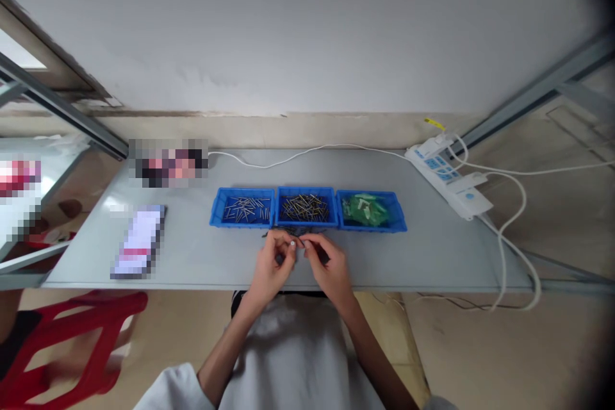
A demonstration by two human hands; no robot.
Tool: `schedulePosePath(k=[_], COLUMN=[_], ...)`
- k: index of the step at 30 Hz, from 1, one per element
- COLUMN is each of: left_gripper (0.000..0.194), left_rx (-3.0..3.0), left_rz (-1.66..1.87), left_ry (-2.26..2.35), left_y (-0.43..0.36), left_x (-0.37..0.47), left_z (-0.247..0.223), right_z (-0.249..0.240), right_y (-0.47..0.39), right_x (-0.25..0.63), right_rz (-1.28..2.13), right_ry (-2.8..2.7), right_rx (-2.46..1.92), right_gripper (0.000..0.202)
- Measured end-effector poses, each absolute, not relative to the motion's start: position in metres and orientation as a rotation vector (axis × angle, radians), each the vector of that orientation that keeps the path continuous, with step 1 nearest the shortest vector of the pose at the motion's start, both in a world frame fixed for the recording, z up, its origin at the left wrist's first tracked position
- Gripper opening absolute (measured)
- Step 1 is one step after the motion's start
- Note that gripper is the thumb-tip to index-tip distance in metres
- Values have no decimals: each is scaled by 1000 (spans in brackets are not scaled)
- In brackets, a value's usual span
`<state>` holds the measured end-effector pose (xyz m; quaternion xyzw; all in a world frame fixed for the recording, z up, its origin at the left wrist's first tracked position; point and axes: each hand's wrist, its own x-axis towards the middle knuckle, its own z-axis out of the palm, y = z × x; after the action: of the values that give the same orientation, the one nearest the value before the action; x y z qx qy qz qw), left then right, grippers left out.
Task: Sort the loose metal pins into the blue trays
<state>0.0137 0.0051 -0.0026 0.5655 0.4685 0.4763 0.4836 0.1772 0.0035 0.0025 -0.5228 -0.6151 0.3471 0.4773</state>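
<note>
My left hand (275, 267) and my right hand (332, 268) meet fingertip to fingertip just above the table, both closed in a pinch. What they pinch is too small to name; a tiny pale spot shows at the left fingertips. Behind the fingers lie several thin dark pieces (312, 230), partly hidden by the hands. Just beyond stands a blue bin (305, 223) of brass-coloured and dark pins (302, 207). To its left, another blue bin (243, 225) holds silvery pins (241, 208). The blue bin on the right (398, 211) contains a green plastic bag (365, 210) with pale pieces.
A white power strip (446, 176) with plugs and looping white cables (521, 198) occupies the table's right end. At left on the grey table (192, 256) lies a blurred phone-like object (139, 242). A red stool (91, 333) stands below left. The wall rises behind.
</note>
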Motion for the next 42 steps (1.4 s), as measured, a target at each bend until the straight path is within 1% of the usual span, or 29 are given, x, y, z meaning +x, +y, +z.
schedulePosePath(k=[8, 17, 25, 31, 36, 42], left_gripper=[26, 24, 30, 26, 27, 21], left_rx=[1361, 1317, 1296, 1298, 1297, 1291], left_rz=[1162, 1140, 1136, 1136, 1147, 1158], left_ry=[1147, 1163, 1159, 1125, 1103, 1089], left_y=[5, 6, 7, 6, 6, 5], left_x=[13, 12, 12, 10, 11, 11], left_z=[-6, -5, -3, -6, -3, -3], right_z=[0, -1, -3, -4, -3, 0], right_y=[4, 4, 4, 5, 5, 5], right_x=[177, 177, 178, 179, 179, 178], right_rz=[861, 873, 876, 886, 891, 887], right_ry=[-1478, -1465, -1460, -1444, -1441, -1440], right_rx=[-1296, -1306, -1315, -1305, -1301, -1293], right_gripper=[21, 21, 24, 23, 23, 24])
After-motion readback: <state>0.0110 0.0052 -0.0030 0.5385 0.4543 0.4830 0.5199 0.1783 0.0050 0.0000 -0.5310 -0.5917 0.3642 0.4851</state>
